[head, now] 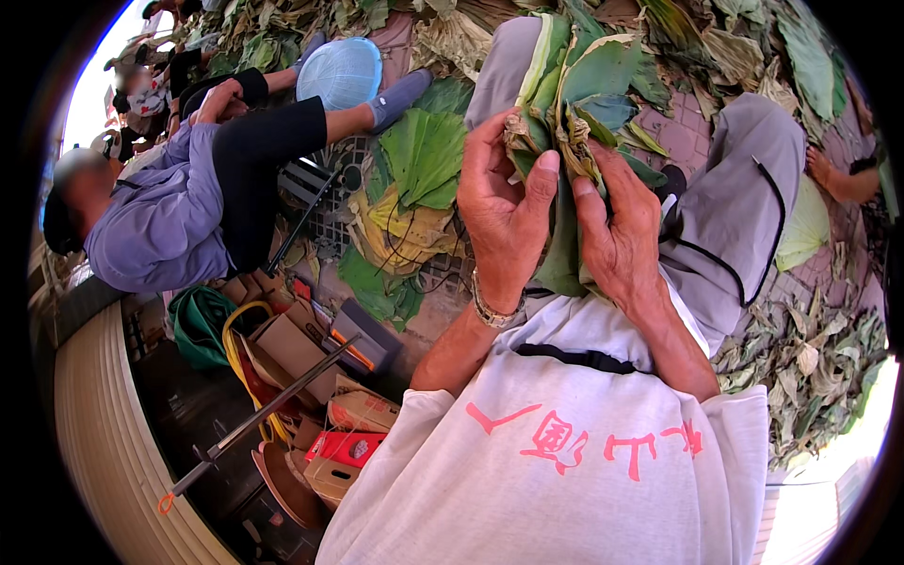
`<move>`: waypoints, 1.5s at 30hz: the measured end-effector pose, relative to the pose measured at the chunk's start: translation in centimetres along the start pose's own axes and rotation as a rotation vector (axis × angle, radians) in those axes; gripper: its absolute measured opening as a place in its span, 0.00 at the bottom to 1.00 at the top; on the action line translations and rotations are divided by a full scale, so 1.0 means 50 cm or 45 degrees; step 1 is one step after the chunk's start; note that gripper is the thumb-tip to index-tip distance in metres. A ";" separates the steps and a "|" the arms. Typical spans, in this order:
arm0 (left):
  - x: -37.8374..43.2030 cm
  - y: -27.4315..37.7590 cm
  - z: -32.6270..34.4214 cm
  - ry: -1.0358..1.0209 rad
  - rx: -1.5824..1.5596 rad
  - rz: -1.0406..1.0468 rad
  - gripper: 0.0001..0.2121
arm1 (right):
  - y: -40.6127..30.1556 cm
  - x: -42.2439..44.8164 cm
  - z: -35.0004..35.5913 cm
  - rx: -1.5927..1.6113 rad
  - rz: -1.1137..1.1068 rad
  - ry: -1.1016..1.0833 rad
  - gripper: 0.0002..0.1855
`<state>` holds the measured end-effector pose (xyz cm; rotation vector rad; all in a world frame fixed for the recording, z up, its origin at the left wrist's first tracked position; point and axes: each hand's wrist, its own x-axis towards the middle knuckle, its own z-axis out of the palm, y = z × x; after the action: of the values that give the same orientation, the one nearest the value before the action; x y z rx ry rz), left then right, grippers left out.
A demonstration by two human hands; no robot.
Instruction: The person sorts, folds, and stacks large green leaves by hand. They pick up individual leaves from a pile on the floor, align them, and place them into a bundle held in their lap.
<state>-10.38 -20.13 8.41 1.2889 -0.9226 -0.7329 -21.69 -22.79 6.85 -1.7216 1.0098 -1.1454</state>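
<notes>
A folded stack of large green leaves (593, 74), apparently lotus leaves, lies upright between my knees and over my lap. My left hand (505, 205), with a metal-banded watch (494, 307) at the wrist, grips the left fold by its dry brown edge (521, 134). The thumb lies on top and the fingers are partly hidden behind. On the other side of the central gap, my right hand (618, 222) pinches the right fold's crinkled brown edge (578, 145) between thumb and fingers. The stack's lower end hangs between my wrists.
Loose leaves (424, 152) lie left of my knee, partly on a metal grate (332, 226). Dry leaves (798, 353) are heaped at right. A seated person (169, 198) is at left near a blue basket (340, 74). Cardboard boxes (300, 346) and a metal rod (265, 413) lie lower left.
</notes>
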 end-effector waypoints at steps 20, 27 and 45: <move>-0.003 0.004 0.008 0.022 0.082 -0.016 0.20 | 0.008 -0.003 -0.008 0.044 0.280 0.198 0.11; 0.000 0.018 0.008 0.043 0.003 -0.105 0.17 | -0.002 -0.002 0.007 0.018 0.164 0.028 0.25; 0.030 -0.018 -0.002 0.121 0.429 0.095 0.10 | -0.001 0.006 -0.009 0.028 0.259 -0.063 0.15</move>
<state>-9.57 -21.51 7.73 1.5603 -1.0402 -0.4648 -22.02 -23.12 7.07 -1.5820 1.1099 -0.9760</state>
